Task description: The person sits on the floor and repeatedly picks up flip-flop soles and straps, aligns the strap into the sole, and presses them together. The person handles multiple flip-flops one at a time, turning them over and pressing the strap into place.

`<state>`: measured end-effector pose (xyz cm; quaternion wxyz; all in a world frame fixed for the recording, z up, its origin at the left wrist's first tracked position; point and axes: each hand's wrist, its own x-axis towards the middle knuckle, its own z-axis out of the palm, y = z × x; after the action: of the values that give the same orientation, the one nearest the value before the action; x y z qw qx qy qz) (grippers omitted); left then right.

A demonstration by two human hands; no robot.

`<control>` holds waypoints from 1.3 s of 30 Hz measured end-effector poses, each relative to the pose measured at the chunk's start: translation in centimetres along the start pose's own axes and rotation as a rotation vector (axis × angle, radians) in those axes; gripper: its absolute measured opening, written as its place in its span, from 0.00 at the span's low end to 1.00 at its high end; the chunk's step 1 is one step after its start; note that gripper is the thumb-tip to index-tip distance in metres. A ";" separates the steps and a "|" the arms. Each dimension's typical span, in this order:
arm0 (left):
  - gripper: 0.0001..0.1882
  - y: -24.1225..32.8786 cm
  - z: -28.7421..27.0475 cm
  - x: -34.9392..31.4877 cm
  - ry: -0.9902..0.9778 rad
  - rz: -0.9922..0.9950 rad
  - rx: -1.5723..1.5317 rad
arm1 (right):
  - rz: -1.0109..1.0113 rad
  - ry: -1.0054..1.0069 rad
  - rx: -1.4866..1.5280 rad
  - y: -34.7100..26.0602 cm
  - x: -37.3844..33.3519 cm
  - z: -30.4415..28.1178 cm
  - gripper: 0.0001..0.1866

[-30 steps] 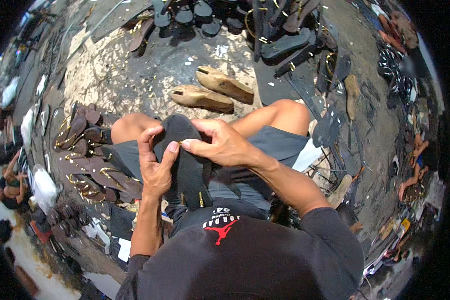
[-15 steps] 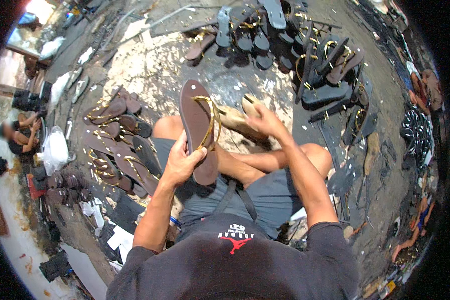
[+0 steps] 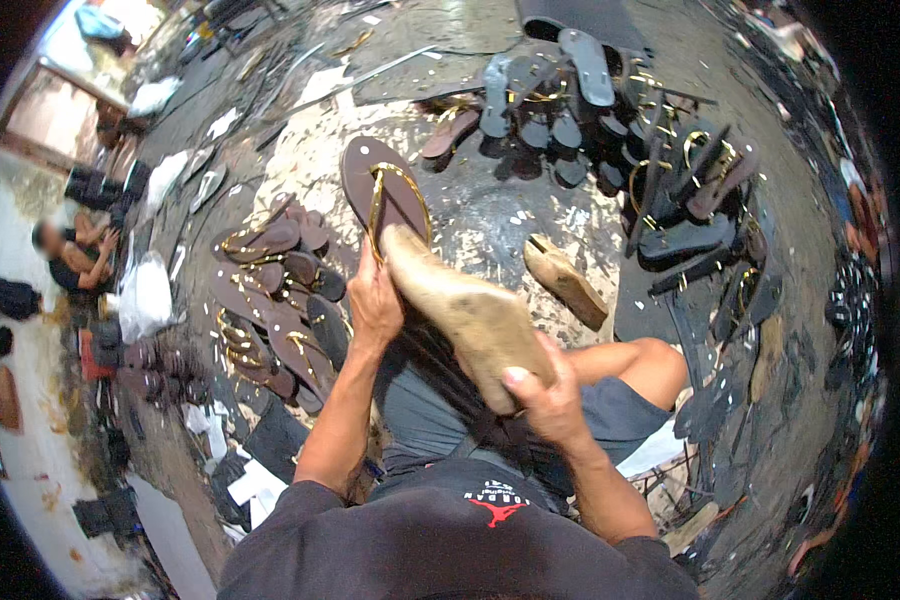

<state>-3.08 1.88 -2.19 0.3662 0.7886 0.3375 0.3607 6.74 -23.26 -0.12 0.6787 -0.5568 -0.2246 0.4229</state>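
A brown flip-flop sandal (image 3: 366,178) with gold-edged straps is tilted up in front of me. My left hand (image 3: 375,308) grips its side, with the fingers partly hidden behind it. Across my lap slants a worn wooden shoe last (image 3: 470,310). My right hand (image 3: 547,395) is closed round its near, thick end, thumb on top. The last's narrow far end lies against the sandal, at or under the straps. A second wooden last (image 3: 567,280) rests on the floor beyond my right hand.
Brown sandals (image 3: 295,345) with gold straps are heaped at my left. More dark sandals (image 3: 680,240) lie in an arc at the far right. A white plastic bag (image 3: 146,298) and another person (image 3: 75,255) are at the left.
My right hand has picked up one wooden last and brought it to the sandal's straps. My left hand has turned the sandal. The view has shifted slightly.
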 end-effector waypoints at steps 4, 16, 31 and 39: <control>0.25 1.8 1.6 -4.4 -0.177 0.170 0.091 | -0.263 0.202 -0.281 0.9 2.0 3.7 0.33; 0.34 6.4 -1.0 5.0 -0.287 -0.016 -1.604 | -0.856 0.257 -0.407 2.5 2.2 5.6 0.37; 0.70 11.4 -3.9 -13.7 -0.199 -0.826 -1.084 | 0.183 -0.293 0.002 3.0 -4.2 -0.3 0.29; 0.73 12.3 -5.1 -15.5 -0.152 -0.929 -1.049 | 0.678 -0.168 0.657 -0.1 -7.4 1.5 0.22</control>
<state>-11.93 -14.93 5.30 0.8368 0.3053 0.3943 0.2259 1.63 -28.48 1.62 0.6221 -0.3187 0.0609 0.7125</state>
